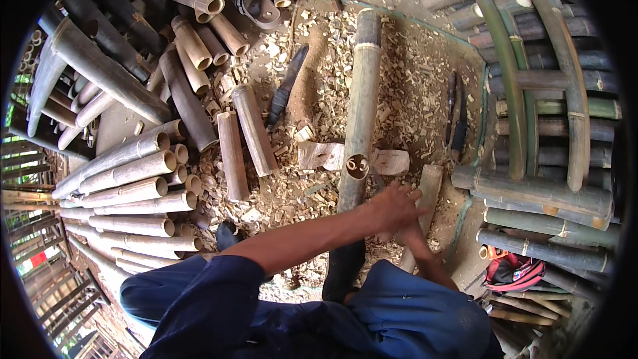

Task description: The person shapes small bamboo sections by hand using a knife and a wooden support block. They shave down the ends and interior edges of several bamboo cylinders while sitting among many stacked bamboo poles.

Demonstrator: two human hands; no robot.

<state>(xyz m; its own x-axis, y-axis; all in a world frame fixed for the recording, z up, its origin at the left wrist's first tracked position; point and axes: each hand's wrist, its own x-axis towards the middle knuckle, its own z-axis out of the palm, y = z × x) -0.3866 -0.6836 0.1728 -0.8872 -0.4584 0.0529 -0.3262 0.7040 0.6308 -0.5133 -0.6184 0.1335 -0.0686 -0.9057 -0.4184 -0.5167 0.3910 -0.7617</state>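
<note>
A long bamboo pole lies lengthwise in front of me, its near part between my legs. A dark oval hole in its upper side shows pale curved edges. To the right of it, my left hand reaches across with fingers curled. My right hand is bunched closely against it, also closed. What they grip is mostly hidden; a narrow dark blade-like piece shows just beyond the fingers. Beside the hands lies a split bamboo length. Pale flat wooden pieces flank the pole.
Wood chips cover the ground. A dark-handled knife lies left of the pole, two slim dark tools to its right. Cut bamboo tubes are stacked at left. A bamboo frame and poles stand right, near a red bag.
</note>
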